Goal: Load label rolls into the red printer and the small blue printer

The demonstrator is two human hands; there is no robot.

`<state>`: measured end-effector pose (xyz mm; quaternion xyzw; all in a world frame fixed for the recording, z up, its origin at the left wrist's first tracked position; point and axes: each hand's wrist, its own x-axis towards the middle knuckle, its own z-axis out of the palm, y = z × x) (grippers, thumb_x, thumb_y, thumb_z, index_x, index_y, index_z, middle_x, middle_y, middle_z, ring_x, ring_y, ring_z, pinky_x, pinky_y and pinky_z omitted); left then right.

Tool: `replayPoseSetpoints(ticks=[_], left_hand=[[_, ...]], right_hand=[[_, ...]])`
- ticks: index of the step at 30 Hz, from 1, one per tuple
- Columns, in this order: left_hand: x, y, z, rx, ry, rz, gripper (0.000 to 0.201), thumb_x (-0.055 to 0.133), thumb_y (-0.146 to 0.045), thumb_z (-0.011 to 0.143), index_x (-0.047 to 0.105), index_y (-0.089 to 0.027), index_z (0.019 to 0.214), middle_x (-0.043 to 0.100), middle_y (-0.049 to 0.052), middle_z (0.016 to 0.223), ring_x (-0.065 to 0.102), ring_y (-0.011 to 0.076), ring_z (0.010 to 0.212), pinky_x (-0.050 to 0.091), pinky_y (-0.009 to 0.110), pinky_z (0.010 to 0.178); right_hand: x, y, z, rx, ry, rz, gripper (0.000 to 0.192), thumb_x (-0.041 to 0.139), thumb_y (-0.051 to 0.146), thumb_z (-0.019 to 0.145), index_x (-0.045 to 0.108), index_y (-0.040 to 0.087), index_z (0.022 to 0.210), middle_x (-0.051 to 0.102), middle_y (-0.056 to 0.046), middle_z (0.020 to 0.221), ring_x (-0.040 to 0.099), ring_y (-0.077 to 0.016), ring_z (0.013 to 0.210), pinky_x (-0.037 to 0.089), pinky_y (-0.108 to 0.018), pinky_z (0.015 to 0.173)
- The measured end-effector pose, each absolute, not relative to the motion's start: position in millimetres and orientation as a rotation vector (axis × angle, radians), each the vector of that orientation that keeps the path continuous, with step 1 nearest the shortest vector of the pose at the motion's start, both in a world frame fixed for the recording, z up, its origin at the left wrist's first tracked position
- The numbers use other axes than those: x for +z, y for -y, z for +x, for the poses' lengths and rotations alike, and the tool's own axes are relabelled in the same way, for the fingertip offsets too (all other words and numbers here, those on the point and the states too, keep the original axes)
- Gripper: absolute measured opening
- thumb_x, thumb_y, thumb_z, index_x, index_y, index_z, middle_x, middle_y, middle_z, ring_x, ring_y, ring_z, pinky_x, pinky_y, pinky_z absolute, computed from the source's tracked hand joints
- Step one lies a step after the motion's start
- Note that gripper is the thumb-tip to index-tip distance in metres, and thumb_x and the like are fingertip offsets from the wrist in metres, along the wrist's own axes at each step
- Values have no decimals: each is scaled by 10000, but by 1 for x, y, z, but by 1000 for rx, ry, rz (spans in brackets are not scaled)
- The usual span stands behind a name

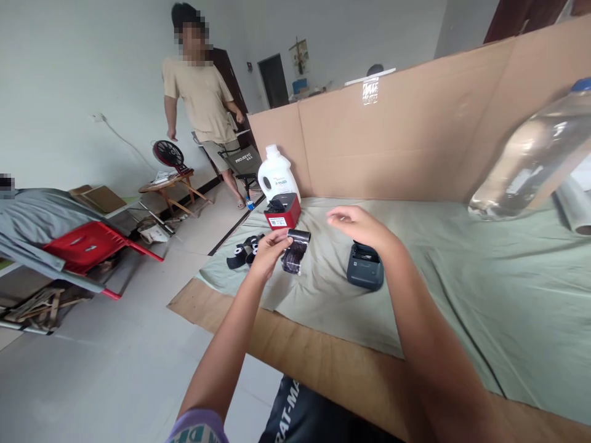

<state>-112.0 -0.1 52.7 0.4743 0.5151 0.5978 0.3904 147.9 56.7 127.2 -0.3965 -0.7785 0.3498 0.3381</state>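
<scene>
Green cloth (462, 295) covers the table across the frame's centre and right. At centre, the dark printer (364, 266) lies below the empty, open right hand (357, 224); the left hand (268, 249) pinches a black ribbon roll (295, 251), seemingly mid-loading, which calls for careful alignment.

Clear bottle (530, 163) — blurred, cut off at right edge.

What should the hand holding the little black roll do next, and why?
Probably bring the black roll over to the dark printer. The left hand pinches the roll above the green cloth, and the right hand hovers open just above the printer, which lies close beside the roll. Whether the printer's lid is open cannot be told.
</scene>
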Motion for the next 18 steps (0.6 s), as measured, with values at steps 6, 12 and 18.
replayPoseSetpoints(ticks=[6, 12, 18], left_hand=[[32, -11, -38, 1566, -1137, 1163, 601, 874, -476, 633, 701, -173, 1123, 748, 106, 1099, 714, 181, 857, 552, 278, 751], [3, -9, 8, 1475, -1015, 1221, 853, 837, -558, 675, 536, -206, 1392, 747, 80, 1007, 708, 177, 838, 555, 287, 760], [-14, 3, 12, 1455, -1177, 1253, 432, 789, -517, 727, 694, -154, 940, 587, -45, 577, 543, 101, 558, 436, 223, 583]], right_hand=[[114, -48, 154, 849, 2273, -906, 207, 629, 212, 861, 745, 207, 1033, 768, -50, 1009, 696, -197, 885, 489, -280, 790], [85, -56, 193, 747, 2186, -989, 242, 623, 171, 845, 754, 219, 1043, 778, -39, 987, 707, -202, 891, 492, -277, 775], [81, -59, 195, 790, 2270, -986, 196, 622, 146, 832, 757, 214, 957, 778, -38, 985, 702, -202, 898, 478, -272, 781]])
